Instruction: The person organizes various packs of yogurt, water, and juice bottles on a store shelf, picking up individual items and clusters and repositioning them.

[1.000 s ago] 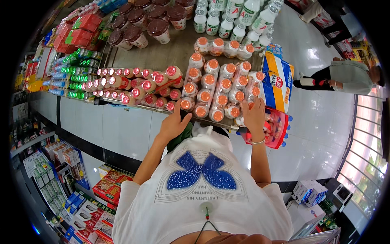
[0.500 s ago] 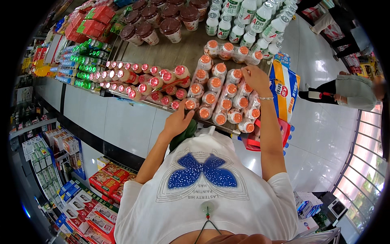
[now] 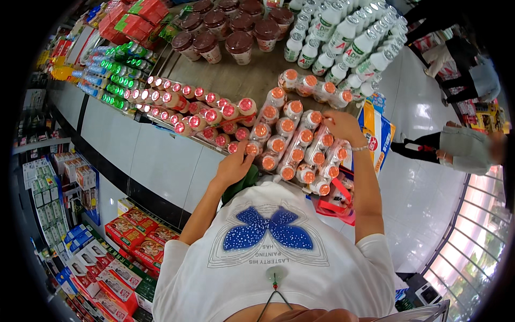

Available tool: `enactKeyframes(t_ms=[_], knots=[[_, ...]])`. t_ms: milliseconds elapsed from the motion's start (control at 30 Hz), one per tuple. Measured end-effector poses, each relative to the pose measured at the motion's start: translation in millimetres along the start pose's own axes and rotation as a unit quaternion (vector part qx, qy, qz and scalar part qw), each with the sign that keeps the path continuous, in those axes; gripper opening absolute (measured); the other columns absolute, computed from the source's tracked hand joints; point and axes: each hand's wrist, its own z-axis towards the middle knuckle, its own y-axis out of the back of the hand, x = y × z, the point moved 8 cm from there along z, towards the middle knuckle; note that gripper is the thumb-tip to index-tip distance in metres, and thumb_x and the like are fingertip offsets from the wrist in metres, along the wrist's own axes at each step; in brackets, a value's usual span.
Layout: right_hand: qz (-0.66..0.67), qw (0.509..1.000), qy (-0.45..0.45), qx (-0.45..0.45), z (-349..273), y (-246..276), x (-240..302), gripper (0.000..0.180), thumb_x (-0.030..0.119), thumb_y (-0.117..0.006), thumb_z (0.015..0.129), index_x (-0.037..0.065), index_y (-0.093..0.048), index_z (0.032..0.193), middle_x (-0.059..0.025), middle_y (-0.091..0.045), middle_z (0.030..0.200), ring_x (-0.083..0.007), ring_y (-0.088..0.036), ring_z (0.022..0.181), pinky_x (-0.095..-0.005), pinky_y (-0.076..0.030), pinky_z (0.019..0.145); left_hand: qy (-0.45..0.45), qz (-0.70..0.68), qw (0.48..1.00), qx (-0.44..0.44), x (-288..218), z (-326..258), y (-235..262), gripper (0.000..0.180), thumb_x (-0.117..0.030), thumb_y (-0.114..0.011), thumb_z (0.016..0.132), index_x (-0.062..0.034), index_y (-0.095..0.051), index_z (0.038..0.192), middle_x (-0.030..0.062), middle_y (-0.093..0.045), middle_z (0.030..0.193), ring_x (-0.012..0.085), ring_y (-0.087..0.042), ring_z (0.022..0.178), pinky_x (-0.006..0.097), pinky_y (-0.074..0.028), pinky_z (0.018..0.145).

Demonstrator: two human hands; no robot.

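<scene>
Right hand (image 3: pixel 344 129) had gone from the near end of the orange-capped packs (image 3: pixel 294 155) to their far end; left hand (image 3: pixel 232 167) had stayed by the near-left bottle (image 3: pixel 252 149). Packs stood side by side at the table's (image 3: pixel 236 80) near edge, right of the red-capped bottles (image 3: pixel 212 115); a crosswise pack (image 3: pixel 315 89) sat just beyond. Right fingers curled at the far end, toward the right side; couldn't tell if they gripped. Left thumb and forefinger were narrowly parted, touching the bottle, hold unclear. Likely risks: pulling too hard toward the body could tip front bottles off the edge; uneven pushing could skew the packs or knock the red-capped ones.
</scene>
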Motion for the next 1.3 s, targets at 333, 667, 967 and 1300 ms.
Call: enactKeyframes(t_ms=[333, 667, 967, 1300], knots=[[-0.017, 0.957, 0.046, -0.287, 32, 52, 5, 0.045, 0.024, -0.069, 0.082, 0.01, -0.06, 0.124, -0.0123, -0.061, 0.117, -0.0334, -0.06, 0.109, -0.0432, -0.049, 0.091, 0.009, -0.004, 1.0, 0.005, 3, -13, -5, 0.063, -0.042, -0.05, 0.098, -0.0131, -0.028, 0.149, 0.0223, -0.069, 0.099, 0.0445, -0.065, 0.09, 0.051, -0.05, 0.075], [0.007, 0.992, 0.087, -0.093, 81, 26, 7, 0.062, 0.021, -0.074, 0.075, 0.012, -0.055, 0.134, -0.0136, -0.061, 0.118, -0.0333, -0.059, 0.11, -0.0411, -0.048, 0.093, 0.048, -0.017, 0.998, 0.023, -1, -35, 3, 0.063, -0.042, -0.05, 0.097, -0.016, -0.026, 0.15, 0.0219, -0.068, 0.086, 0.0448, -0.065, 0.083, 0.052, -0.049, 0.072], [0.013, 0.993, 0.109, -0.051, 60, 20, -14, 0.063, 0.023, -0.075, 0.073, 0.014, -0.057, 0.133, -0.0122, -0.061, 0.121, -0.0327, -0.059, 0.112, -0.0409, -0.048, 0.095, 0.075, -0.062, 0.995, 0.005, 15, -56, 3, 0.046, -0.04, -0.05, 0.099, -0.0171, -0.048, 0.139, 0.0138, -0.066, 0.082, 0.0332, -0.064, 0.078, 0.041, -0.049, 0.07], [-0.054, 0.997, 0.038, -0.043, 57, 19, -7, 0.059, 0.036, -0.075, 0.074, 0.016, -0.061, 0.128, -0.0119, -0.068, 0.117, -0.0324, -0.064, 0.107, -0.0413, -0.05, 0.089, 0.046, -0.066, 0.996, 0.045, 3, -71, -5, 0.047, -0.04, -0.05, 0.098, -0.0149, -0.049, 0.137, 0.014, -0.067, 0.083, 0.0338, -0.065, 0.081, 0.043, -0.049, 0.071]])
